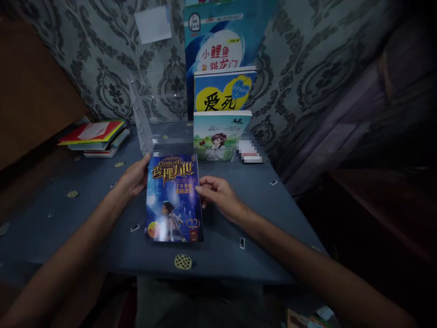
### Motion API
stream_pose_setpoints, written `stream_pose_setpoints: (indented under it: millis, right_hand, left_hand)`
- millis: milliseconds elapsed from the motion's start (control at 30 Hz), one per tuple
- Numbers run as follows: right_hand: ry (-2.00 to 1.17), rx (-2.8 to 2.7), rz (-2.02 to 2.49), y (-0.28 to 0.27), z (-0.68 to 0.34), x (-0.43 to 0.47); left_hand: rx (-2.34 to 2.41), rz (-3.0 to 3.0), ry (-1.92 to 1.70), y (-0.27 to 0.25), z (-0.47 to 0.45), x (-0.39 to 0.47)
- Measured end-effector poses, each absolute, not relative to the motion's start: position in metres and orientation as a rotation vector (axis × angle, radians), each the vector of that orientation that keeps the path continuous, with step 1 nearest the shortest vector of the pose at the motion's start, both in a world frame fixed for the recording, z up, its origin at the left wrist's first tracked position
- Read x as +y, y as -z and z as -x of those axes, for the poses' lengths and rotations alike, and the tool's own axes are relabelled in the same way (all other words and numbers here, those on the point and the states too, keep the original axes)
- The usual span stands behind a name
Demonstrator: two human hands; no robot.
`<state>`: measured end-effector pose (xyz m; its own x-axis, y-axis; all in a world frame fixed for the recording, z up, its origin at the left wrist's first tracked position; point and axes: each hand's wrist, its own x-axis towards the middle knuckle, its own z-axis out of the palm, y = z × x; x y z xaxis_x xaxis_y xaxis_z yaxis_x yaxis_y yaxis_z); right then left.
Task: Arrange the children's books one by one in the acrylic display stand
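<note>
A blue paperback book [170, 200] with gold lettering and the number 22 is held cover up above the table. My left hand [134, 175] grips its upper left edge, with the fingers partly hidden behind it. On the right edge, my right hand [220, 196] pinches the book between thumb and fingers. Just beyond it stands a clear plastic stepped rack [141, 118]. Upright in the rack's right side are a green-and-white book [218, 141], a blue-and-yellow book [223, 89] and a large teal book [232, 23] at the back.
A stack of books [95, 136] with a red and yellow one on top lies at the table's back left. A small pixelated item [251, 150] sits right of the rack. The blue patterned tablecloth [218, 255] reaches the near edge. Patterned wallpaper [290, 68] rises behind.
</note>
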<state>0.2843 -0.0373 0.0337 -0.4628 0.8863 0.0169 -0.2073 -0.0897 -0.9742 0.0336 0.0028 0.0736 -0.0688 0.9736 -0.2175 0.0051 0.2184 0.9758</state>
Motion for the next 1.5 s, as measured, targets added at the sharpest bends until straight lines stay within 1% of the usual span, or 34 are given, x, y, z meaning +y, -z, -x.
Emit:
stream_pose_setpoints:
  millis: [67,133,267,367,433,500,567,633,733,800,1000,1300,1500]
  right_hand:
    - [-1.74,-1.289,0.88,-0.02,-0.286,-0.032]
    - [-1.778,-1.267,0.95,-0.009,-0.288,-0.029]
    - [-1.774,-1.316,1.024,-0.002,-0.292,-0.025]
    - [-1.72,-1.487,1.11,-0.004,-0.297,-0.021]
    - [-1.549,-1.663,1.232,-0.007,-0.3,-0.019]
    - [-1.194,-1.859,1.354,-0.012,-0.302,-0.019]
    - [-0.82,-2.022,1.375,-0.019,-0.298,-0.023]
    - [-0.597,-2.185,1.243,-0.025,-0.287,-0.027]
    - [-0.466,-2.446,0.872,-0.026,-0.258,-0.031]
    - [-0.426,-2.531,0.801,-0.022,-0.239,-0.028]
    - [-0.411,-2.614,0.907,-0.01,-0.215,-0.015]
    - [-0.485,-2.423,1.026,0.003,-0.253,-0.002]
    - [-0.629,-2.295,0.948,0.017,-0.288,0.017]
  left_hand:
    - [1.464,-0.91,-0.984,-0.055,-0.029,0.005]
    - [1.56,-1.017,-0.928,-0.044,-0.023,0.006]
    - [1.765,-1.621,-0.94,-0.036,-0.009,0.001]
    - [1.763,-2.071,-0.904,-0.031,-0.008,-0.007]
    - [1.672,-2.279,-0.841,-0.026,-0.011,-0.013]
    - [1.59,-2.385,-0.784,-0.02,-0.014,-0.017]
    - [1.557,-2.415,-0.752,-0.015,-0.016,-0.019]
    - [1.55,-2.426,-0.743,-0.01,-0.016,-0.019]
    - [1.546,-2.457,-0.761,-0.006,-0.014,-0.018]
    - [1.541,-2.471,-0.779,-0.003,-0.013,-0.018]
    - [1.516,-2.472,-0.788,0.0,-0.011,-0.016]
    - [1.53,-2.447,-0.733,-0.004,-0.011,-0.016]
    - [1.542,-2.516,-0.713,-0.006,-0.009,-0.016]
